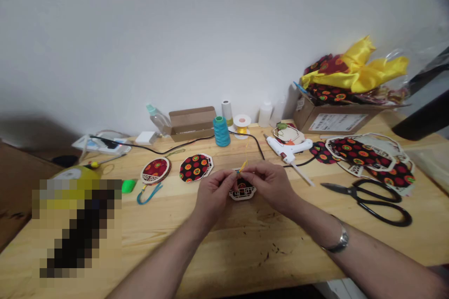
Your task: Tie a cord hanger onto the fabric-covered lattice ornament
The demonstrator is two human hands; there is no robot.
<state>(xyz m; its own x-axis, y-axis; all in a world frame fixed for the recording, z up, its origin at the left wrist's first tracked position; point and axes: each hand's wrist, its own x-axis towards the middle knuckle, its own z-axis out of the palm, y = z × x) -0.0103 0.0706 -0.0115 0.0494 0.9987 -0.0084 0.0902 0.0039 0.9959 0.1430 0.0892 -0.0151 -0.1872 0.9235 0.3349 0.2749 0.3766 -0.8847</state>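
My left hand and my right hand meet over the middle of the wooden table. Both pinch a thin yellow thread that rises from their fingertips. Between and under the hands lies a small wooden fan-shaped ornament faced with red and black patterned fabric. Fingers of both hands are closed in a pinch at the top of the ornament. A metal watch sits on my right wrist.
Two finished ornaments lie to the left. A teal thread cone, a yellow thread spool, a white glue gun, black scissors, stacked fabric pieces and a cardboard box of cloth stand behind and right.
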